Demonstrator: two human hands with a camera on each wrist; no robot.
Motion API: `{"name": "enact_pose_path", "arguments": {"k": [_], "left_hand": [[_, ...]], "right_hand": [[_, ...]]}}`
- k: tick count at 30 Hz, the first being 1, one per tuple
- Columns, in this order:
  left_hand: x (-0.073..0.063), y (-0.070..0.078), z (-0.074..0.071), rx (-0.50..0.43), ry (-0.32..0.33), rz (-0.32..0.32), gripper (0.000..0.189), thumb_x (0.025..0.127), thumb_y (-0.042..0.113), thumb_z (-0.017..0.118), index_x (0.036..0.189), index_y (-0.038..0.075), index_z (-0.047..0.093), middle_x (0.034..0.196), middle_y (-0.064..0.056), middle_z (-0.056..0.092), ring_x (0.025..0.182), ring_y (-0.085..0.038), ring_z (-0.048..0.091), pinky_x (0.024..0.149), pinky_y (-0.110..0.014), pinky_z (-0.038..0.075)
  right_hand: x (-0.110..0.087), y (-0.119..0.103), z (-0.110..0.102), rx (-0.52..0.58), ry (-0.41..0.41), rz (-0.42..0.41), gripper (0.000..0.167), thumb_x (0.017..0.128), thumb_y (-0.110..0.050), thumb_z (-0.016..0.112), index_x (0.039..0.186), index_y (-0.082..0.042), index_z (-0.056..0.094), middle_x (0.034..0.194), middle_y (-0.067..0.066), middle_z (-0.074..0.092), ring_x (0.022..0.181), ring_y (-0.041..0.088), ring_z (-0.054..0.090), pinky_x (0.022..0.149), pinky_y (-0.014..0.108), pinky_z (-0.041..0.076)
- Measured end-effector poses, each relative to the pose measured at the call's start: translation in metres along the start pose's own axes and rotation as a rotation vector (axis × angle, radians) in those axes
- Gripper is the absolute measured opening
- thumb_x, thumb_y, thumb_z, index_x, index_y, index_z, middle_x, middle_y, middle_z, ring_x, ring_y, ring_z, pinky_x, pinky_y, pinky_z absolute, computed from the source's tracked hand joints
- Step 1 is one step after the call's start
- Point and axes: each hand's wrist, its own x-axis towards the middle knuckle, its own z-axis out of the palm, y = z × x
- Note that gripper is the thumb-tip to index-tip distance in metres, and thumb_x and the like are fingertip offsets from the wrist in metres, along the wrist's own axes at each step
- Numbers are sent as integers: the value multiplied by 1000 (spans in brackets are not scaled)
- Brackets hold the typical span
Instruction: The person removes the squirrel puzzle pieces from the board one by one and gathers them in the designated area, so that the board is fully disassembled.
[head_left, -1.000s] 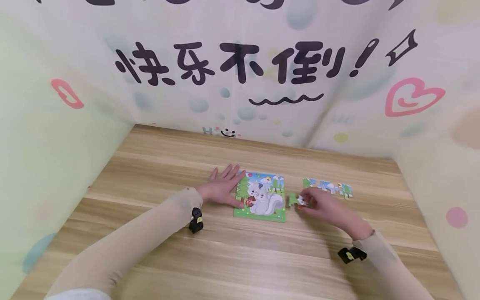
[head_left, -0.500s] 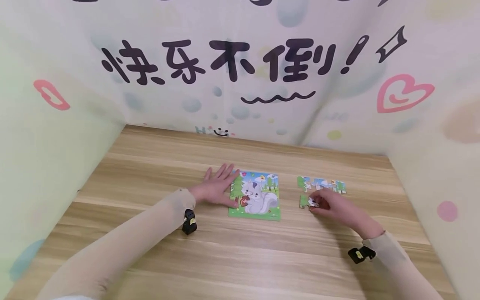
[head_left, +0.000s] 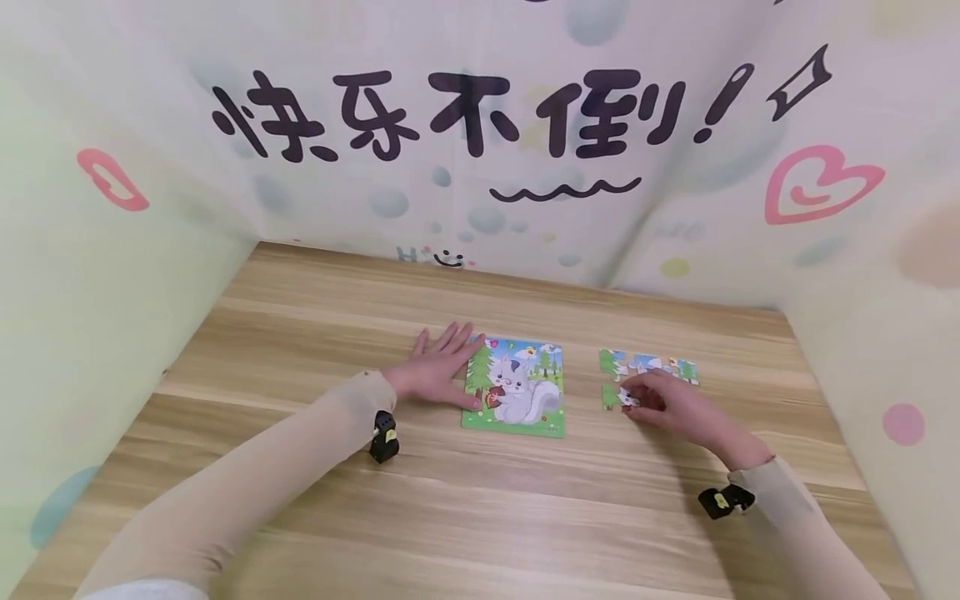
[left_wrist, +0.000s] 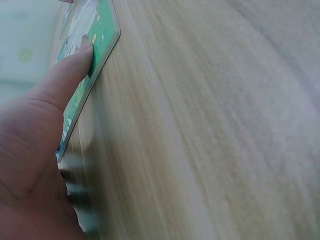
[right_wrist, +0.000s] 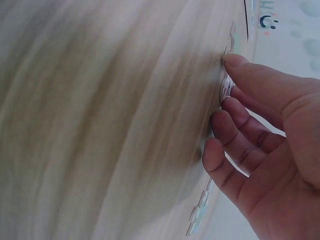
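My left hand (head_left: pixel 438 371) rests with spread fingers on the left edge of a square picture board (head_left: pixel 536 412) showing a white squirrel with an acorn. In the left wrist view the thumb (left_wrist: pixel 75 65) lies on the board's green border. Over at the right, my right hand (head_left: pixel 682 408) pinches a jigsaw puzzle piece (head_left: pixel 610 397), green with part of the squirrel, between thumb and fingers, low over the table. Its right part is hidden by the fingertips. Just behind it lies a row of joined puzzle pieces (head_left: pixel 611 361), partly covered by the right hand.
The wood-grain table (head_left: pixel 480 517) carries the board and the pieces. A pale printed cloth wall (head_left: pixel 465 208) with large black characters closes off the back, and further pale walls stand left and right. Black wrist cameras (head_left: pixel 385 437) are strapped to both sleeves.
The right hand has carried the puzzle piece rightward, away from the board's right edge, to just in front of the row. The left hand stays on the board. The head view has shifted slightly.
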Motion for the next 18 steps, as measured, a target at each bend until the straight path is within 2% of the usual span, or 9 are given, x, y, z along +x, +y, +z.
{"name": "enact_pose_path", "arguments": {"k": [5,12,18], "left_hand": [[1,-2,1,1,-2,0,116,88,65,72,169,16,5,174,-12,-11,160,-32,-16,121,-66,-15],[2,0,-3,11,-12,-5,116,89,65,72,169,17,4,174,-11,-12,160,-31,-17,122,-65,-15],[2,-1,-2,16,-17,-2,116,89,65,72,169,17,3,174,-11,-13,160,-31,-17,122,-65,-15]], "right_hand": [[-1,2,0,12,-8,-3,36,95,-11,76,129,-2,67,108,3,66,89,8,58,76,28,52],[-2,5,0,-19,32,-44,35,95,-9,76,129,-3,68,112,7,66,97,19,66,82,34,56],[-3,5,1,-30,41,-55,33,96,-9,76,128,-3,69,112,6,66,100,20,66,83,34,57]]}}
